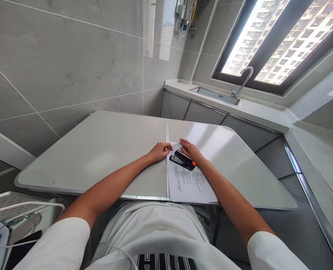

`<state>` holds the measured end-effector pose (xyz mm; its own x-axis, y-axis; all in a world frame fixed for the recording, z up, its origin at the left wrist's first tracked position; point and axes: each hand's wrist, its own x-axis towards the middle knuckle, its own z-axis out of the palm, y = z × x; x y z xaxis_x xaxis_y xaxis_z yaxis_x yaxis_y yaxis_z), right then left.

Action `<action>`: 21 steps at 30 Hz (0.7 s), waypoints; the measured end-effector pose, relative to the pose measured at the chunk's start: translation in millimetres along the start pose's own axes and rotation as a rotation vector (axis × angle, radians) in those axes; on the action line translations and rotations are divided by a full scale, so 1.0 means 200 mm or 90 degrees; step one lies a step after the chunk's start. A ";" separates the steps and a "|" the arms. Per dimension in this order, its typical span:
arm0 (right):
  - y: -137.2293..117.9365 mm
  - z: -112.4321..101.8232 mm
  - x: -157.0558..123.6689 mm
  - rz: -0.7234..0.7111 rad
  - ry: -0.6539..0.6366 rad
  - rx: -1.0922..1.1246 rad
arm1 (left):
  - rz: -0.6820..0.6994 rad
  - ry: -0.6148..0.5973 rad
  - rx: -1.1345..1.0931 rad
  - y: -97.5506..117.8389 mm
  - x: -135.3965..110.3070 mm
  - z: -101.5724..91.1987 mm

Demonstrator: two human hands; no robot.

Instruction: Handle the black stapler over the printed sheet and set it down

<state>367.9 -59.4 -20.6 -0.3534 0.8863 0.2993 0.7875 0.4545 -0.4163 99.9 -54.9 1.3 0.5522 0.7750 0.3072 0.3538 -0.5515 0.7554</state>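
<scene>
A sheet of printed paper [188, 183] lies on the white folding table [99, 150], just right of its centre seam. A black stapler [182, 159] with an orange tip rests on the paper's upper part. My left hand [159, 151] sits at the paper's top left corner with its fingers curled and pinched on the edge. My right hand [191, 150] lies by the stapler, its thumb and fingers around the stapler's far end.
A counter with a steel sink [214, 95] and a curved tap [244, 79] runs behind the table under a window [281, 41]. Grey tiled walls stand to the left. A white perforated rack [11, 204] with cables sits at the lower left.
</scene>
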 end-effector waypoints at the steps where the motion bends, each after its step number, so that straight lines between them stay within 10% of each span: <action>1: -0.01 -0.01 0.00 0.000 0.003 0.000 | 0.001 0.002 -0.002 0.00 0.00 0.00; 21: -0.04 -0.02 -0.05 -0.011 -0.043 0.016 | -0.092 -0.034 0.092 -0.26 -0.02 -0.40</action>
<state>367.2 -72.7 -16.0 -0.4005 0.8821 0.2481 0.7683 0.4708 -0.4336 18.6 -5.4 6.9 0.5254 0.8341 0.1679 0.5347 -0.4772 0.6974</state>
